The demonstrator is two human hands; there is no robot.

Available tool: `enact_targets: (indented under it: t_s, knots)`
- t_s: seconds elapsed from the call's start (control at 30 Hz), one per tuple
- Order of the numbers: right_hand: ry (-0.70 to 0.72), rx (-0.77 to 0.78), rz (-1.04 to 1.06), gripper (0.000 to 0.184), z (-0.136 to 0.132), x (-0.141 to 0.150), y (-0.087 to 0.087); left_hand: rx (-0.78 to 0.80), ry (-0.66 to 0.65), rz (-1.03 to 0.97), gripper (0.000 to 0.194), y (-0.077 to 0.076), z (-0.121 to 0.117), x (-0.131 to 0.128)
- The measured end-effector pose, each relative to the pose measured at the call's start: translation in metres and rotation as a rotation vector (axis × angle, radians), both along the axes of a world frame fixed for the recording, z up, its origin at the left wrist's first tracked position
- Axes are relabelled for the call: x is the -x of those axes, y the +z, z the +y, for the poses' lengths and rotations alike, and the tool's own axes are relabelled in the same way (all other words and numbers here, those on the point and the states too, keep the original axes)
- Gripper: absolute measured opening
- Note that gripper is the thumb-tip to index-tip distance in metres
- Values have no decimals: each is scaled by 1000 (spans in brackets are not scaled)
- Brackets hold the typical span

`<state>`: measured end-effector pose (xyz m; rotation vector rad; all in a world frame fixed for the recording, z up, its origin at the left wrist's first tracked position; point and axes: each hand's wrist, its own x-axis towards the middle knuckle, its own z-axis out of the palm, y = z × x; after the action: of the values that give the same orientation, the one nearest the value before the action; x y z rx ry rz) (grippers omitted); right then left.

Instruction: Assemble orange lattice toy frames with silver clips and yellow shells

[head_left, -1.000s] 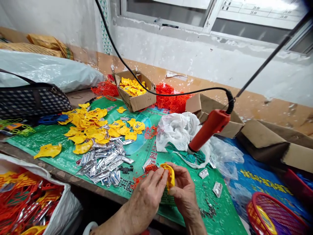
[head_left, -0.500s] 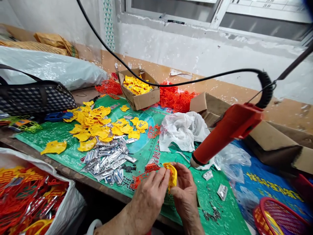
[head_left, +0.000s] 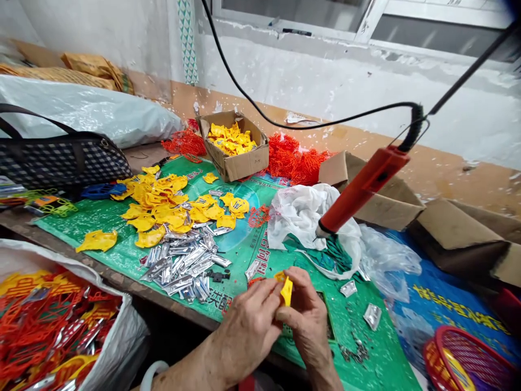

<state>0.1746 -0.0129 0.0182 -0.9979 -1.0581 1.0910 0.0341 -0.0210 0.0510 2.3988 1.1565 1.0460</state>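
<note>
My left hand [head_left: 250, 320] and my right hand [head_left: 306, 312] meet at the table's front edge, both closed on one small yellow plastic piece [head_left: 286, 292]. Fingers cover most of that piece. Beyond them a red electric screwdriver [head_left: 362, 191] hangs tilted from a cord, its tip down and left. Shiny metal plates [head_left: 185, 266] lie heaped to the left of my hands. Behind those spreads a pile of yellow plastic pieces [head_left: 152, 198]. A green tray [head_left: 331, 320] is partly hidden behind my right hand, with small screws [head_left: 354, 352] scattered to its right.
A cardboard box [head_left: 247, 164] of yellow pieces stands at the back beside orange netting [head_left: 295, 158]. White plastic bags [head_left: 293, 209] lie in the middle. A red basket [head_left: 433, 353] sits at right. At lower left, a white sack [head_left: 132, 320] holds red and yellow pieces.
The screwdriver has swung up and left, away from my hands. My hands have turned the yellow piece, and less of it shows. The view has shifted slightly.
</note>
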Motion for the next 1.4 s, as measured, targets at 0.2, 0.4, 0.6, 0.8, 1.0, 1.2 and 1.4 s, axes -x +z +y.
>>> enact_targets:
  t_s: [0.2,0.4,0.6,0.8,1.0,1.2,1.4]
  knots:
    - [267,-90,-413,36,16,-4,29,432,-2,-394,21,13,8,14]
    - [454,141,-370,42,23,-10,30,1225,-148,-778,27,10,14,34]
    - [499,292,-297,44,19,-13,26,1346,-96,-1093,44,-1,17,34]
    - [502,306,-296,46,17,-19,24,1427,-103,-1066,38,-5,18,30]
    - [542,248,-405,45,15,-25,29,1483,-76,-1025,31,-7,18,27]
    - [466,30,-758,44,8,-27,22,1510,-26,-1026,30,-16,19,25]
    - [380,1,-867,42,-4,-22,11,1543,-39,-970,28,-16,18,26]
